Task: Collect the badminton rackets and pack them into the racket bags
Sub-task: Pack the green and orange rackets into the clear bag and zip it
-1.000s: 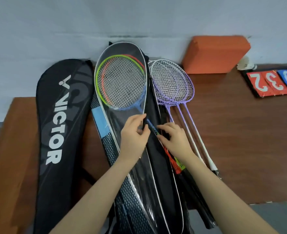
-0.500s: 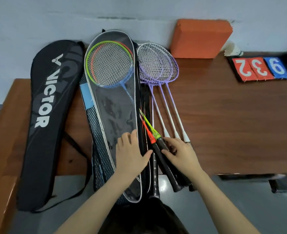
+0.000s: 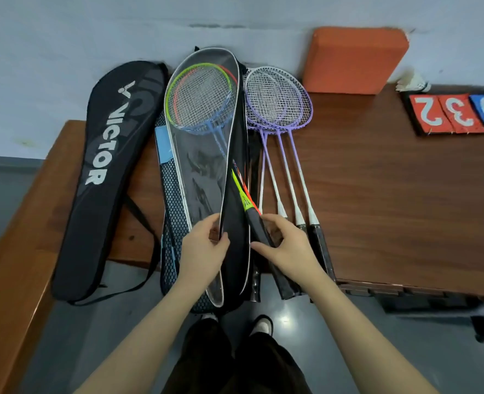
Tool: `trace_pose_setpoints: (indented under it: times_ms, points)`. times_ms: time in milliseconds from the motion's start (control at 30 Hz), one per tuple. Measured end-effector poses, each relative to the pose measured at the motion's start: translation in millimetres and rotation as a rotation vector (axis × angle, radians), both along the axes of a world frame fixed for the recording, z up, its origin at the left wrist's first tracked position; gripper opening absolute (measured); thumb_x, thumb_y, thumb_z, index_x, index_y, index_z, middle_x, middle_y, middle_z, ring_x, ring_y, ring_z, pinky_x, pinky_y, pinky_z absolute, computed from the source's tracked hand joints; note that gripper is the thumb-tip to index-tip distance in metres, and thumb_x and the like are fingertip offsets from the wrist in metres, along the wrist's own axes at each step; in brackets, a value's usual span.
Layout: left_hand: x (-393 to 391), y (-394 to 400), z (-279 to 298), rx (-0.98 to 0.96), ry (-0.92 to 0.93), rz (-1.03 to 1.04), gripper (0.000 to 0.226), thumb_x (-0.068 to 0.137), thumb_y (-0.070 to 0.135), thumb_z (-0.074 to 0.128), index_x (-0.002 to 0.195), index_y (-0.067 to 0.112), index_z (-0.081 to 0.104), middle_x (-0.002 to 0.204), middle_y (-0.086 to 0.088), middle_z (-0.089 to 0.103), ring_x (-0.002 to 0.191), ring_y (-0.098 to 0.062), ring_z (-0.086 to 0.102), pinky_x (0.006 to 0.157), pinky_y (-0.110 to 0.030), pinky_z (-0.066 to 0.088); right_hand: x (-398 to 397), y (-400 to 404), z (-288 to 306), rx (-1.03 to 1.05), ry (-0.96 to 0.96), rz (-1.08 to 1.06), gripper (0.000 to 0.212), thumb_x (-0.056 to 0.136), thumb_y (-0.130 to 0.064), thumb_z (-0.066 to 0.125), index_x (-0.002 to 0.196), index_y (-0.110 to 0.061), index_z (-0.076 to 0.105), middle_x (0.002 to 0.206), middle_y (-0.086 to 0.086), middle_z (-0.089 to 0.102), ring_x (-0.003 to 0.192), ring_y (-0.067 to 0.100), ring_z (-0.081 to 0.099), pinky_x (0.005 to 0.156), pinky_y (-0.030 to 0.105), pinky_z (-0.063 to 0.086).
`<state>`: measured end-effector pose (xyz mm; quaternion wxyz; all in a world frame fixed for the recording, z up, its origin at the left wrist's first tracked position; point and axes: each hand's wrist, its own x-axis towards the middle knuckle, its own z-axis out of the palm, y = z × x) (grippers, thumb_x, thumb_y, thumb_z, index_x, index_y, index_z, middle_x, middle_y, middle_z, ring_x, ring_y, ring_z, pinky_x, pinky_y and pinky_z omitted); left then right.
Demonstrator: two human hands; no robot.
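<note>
A clear-fronted racket bag [image 3: 204, 172] lies on the wooden table [image 3: 391, 200], with green, orange and blue racket heads [image 3: 201, 95] inside it. Their black grips [image 3: 259, 227] stick out at the bag's open side. My left hand [image 3: 204, 250] pinches the bag's white-piped edge and lifts the flap. My right hand [image 3: 285, 245] curls round the black grips. Three purple rackets [image 3: 277, 100] lie loose on the table just right of the bag. A black Victor bag [image 3: 107, 172] lies at the left.
An orange foam block [image 3: 354, 59] leans against the wall at the back. Red and blue score cards [image 3: 460, 112] and a shuttlecock [image 3: 413, 82] sit at the far right. A mesh bag [image 3: 172, 211] lies under the clear one. The table's near edge is under my wrists.
The rackets have slid deeper into the clear bag. Both hands moved down to the grips, and my left hand went from pressing flat on the bag to lifting its edge.
</note>
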<state>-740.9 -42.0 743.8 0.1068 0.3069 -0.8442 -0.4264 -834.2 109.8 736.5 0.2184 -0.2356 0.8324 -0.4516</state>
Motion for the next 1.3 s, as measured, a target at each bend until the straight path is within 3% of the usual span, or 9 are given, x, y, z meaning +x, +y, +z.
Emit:
trace_pose_setpoints:
  times_ms: [100,267,467,600,700,833,933,1067,1300]
  points:
    - [4,-5,12,0.120,0.051,0.021,0.039,0.083,0.004,0.063,0.110,0.032,0.056,0.085,0.017,0.063,0.079,0.009,0.058,0.074,-0.003,0.043,10,-11,-1,0.016,-0.028,0.019,0.058,0.075,-0.034,0.075,0.128,-0.024,0.052,0.105,-0.012,0.059,0.097,0.007,0.056,0.092,0.029,0.047]
    - [6,-18,15,0.200,0.060,-0.020,0.038,0.083,0.004,0.062,0.117,0.023,0.061,0.088,0.012,0.066,0.083,-0.002,0.063,0.083,-0.023,0.052,17,-26,-5,0.005,-0.060,0.026,0.053,0.081,-0.036,0.070,0.129,-0.028,0.051,0.103,-0.017,0.056,0.102,0.008,0.052,0.102,0.042,0.038]
    - [5,-18,12,0.270,0.092,-0.090,0.042,0.080,0.002,0.063,0.112,0.030,0.063,0.094,0.020,0.067,0.089,0.006,0.063,0.084,-0.014,0.049,10,-33,-7,0.034,-0.052,0.085,0.044,0.085,-0.029,0.066,0.128,-0.028,0.055,0.108,-0.008,0.060,0.109,0.014,0.046,0.106,0.048,0.028]
    - [8,-22,11,0.349,0.114,-0.035,0.039,0.080,0.001,0.064,0.114,0.020,0.065,0.093,0.012,0.070,0.088,0.000,0.066,0.086,-0.020,0.051,16,-40,-7,0.030,-0.015,0.077,0.045,0.081,-0.031,0.071,0.124,-0.028,0.059,0.108,-0.010,0.061,0.109,0.010,0.045,0.105,0.040,0.024]
    - [8,-26,10,0.379,0.103,-0.037,0.040,0.080,0.001,0.064,0.118,0.013,0.063,0.095,0.006,0.071,0.087,-0.004,0.067,0.086,-0.024,0.053,17,-46,-8,0.188,0.144,0.177,0.042,0.083,-0.042,0.065,0.123,-0.033,0.058,0.112,-0.012,0.053,0.111,0.011,0.037,0.086,0.026,0.017]
    - [6,-22,5,0.328,0.092,-0.034,0.042,0.081,0.005,0.065,0.121,0.015,0.061,0.096,0.003,0.070,0.086,-0.006,0.066,0.087,-0.029,0.053,9,-27,-12,0.220,0.211,0.040,0.037,0.088,-0.033,0.061,0.125,-0.029,0.057,0.112,-0.005,0.053,0.110,0.018,0.041,0.085,0.028,0.021]
    - [6,-15,-3,0.286,0.069,-0.014,0.046,0.080,0.008,0.066,0.124,0.017,0.059,0.094,0.005,0.068,0.084,-0.005,0.064,0.089,-0.025,0.050,8,-1,-18,0.425,0.266,-0.063,0.046,0.087,-0.031,0.061,0.131,-0.022,0.050,0.118,0.002,0.055,0.113,0.025,0.046,0.092,0.037,0.031]
    - [6,-13,-8,0.276,0.049,0.004,0.047,0.080,0.009,0.068,0.125,0.018,0.057,0.089,0.006,0.065,0.077,0.000,0.060,0.079,-0.009,0.045,11,8,-21,0.513,0.148,-0.018,0.040,0.087,-0.032,0.061,0.124,-0.020,0.054,0.106,0.000,0.067,0.102,0.023,0.060,0.091,0.036,0.039]
    - [9,-16,-6,0.244,0.018,-0.030,0.049,0.080,0.011,0.068,0.127,0.018,0.055,0.092,0.006,0.064,0.081,-0.001,0.060,0.074,-0.001,0.041,18,0,-6,0.160,-0.188,-0.185,0.038,0.079,-0.020,0.073,0.114,-0.012,0.064,0.083,-0.004,0.066,0.082,0.008,0.061,0.083,0.021,0.049]
